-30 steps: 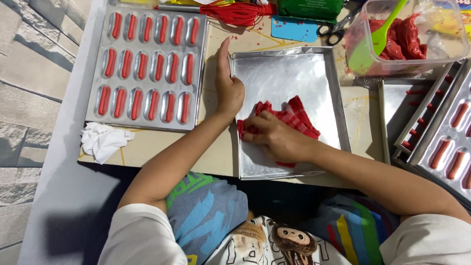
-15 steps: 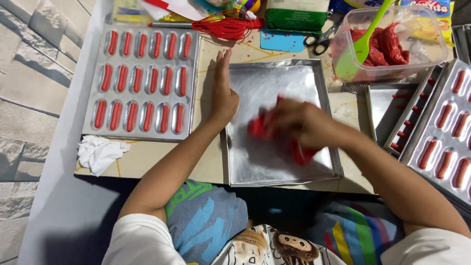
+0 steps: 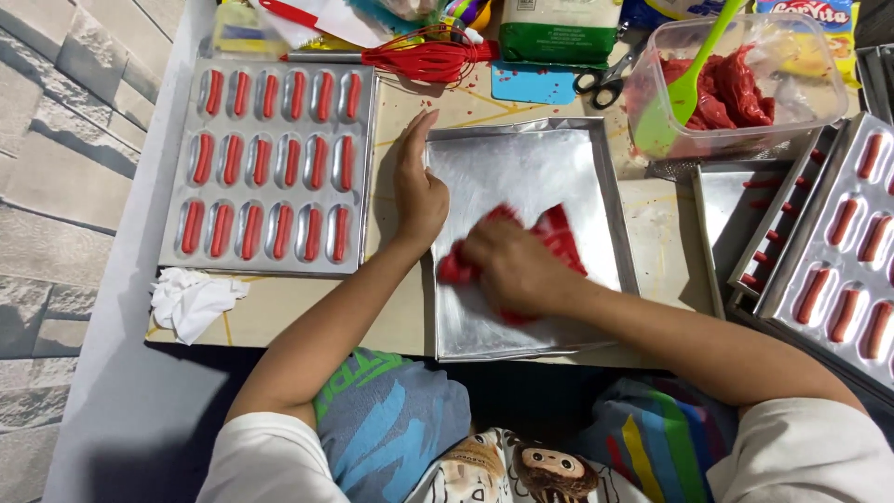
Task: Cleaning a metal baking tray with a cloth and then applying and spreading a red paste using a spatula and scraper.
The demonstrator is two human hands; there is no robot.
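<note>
A shiny rectangular metal tray [image 3: 521, 154] lies in the middle of the table. My right hand [image 3: 507, 270] presses a crumpled red cloth [image 3: 559, 233] onto the tray's floor, near its left half. Flat on the table, my left hand [image 3: 417, 191] rests against the tray's left rim, fingers stretched out together, holding nothing. The cloth is partly hidden under my right hand.
A silver mould [image 3: 270, 168] filled with several red sticks lies to the left, a crumpled white tissue [image 3: 191, 300] below it. A clear tub [image 3: 745, 84] of red mass with a green spatula [image 3: 684, 93] stands at the back right. More moulds [image 3: 838, 261] and a second metal tray [image 3: 726, 219] sit to the right. Scissors [image 3: 605, 79] and a red whisk [image 3: 424, 58] lie at the back.
My right hand has slid the red cloth across the tray, first rightward, then back toward the left. My left hand has stayed at the tray's left rim.
</note>
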